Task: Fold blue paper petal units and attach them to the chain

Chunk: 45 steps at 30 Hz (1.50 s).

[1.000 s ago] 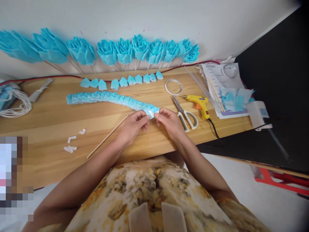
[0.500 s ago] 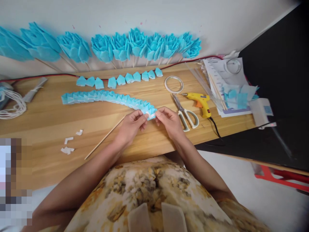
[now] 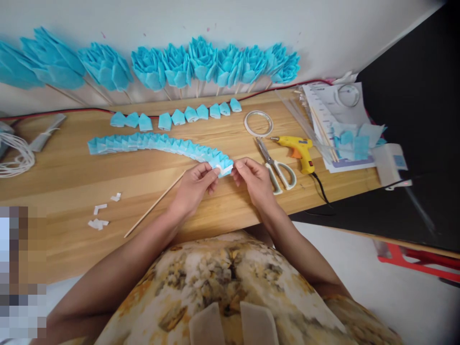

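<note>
A long curved strip of overlapping blue folded petals [image 3: 143, 142] lies on the wooden table. A white strip of tape [image 3: 226, 169] shows along its right end. My left hand [image 3: 196, 184] pinches that end from the left, thumb on top beside the tape. Close by the tip of the same end, my right hand [image 3: 253, 179] has thumb and forefinger pressed together; what is between them is too small to make out. Behind the strip, several separate blue folded petals [image 3: 178, 117] sit in a row. A thin wooden stick [image 3: 154, 204] lies left of my left hand.
Scissors [image 3: 275, 165], a yellow glue gun [image 3: 300, 152] and a tape roll [image 3: 258, 123] lie to the right. White paper scraps [image 3: 98, 224] are at front left. Blue flowers [image 3: 203, 60] on sticks lean against the wall. Papers [image 3: 334, 103] and a white cable [image 3: 17, 153] flank the table.
My right hand's fingertips have shifted slightly right, away from the strip's end. My left hand keeps its pinch. The view has moved a little.
</note>
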Available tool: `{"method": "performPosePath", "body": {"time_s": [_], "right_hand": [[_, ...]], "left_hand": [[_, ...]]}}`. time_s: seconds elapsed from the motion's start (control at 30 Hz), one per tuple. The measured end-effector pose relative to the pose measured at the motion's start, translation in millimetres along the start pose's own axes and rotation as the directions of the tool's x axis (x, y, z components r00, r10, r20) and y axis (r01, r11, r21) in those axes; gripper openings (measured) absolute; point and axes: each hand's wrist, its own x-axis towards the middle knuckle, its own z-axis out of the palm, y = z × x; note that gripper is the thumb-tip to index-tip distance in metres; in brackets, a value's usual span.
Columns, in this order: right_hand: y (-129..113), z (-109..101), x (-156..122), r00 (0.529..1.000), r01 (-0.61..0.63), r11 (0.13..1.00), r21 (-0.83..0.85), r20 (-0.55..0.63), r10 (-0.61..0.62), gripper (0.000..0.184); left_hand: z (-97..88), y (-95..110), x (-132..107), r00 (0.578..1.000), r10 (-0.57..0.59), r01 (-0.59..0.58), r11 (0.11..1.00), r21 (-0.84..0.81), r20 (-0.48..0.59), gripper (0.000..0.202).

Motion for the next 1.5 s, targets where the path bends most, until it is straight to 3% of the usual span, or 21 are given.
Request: {"method": "performPosePath", "body": {"time_s": [0.57,1.07,1.5], "right_hand": [[-10.9,4.4,0.5,0.990,-0.053,0.998,-0.041,0.129,0.058,0.025],[-5.9,4.0,0.7,0.993,-0.059,0.998,-0.018,0.105,0.060,0.041],[-3.8,2.8,-1.6,0.987,-0.047,0.994,-0.103,0.146,0.062,0.035]], "left_hand": [[0.6,-0.3,0.4,1.000,-0.010,0.010,1.000,0.026,0.011,0.034],[0.6,1.7,0.0,1.000,-0.016,0.016,1.000,-0.003,-0.002,0.032],[1.2,0.8,0.1,1.000,-0.011,0.011,1.000,-0.014,0.024,0.031]]}}
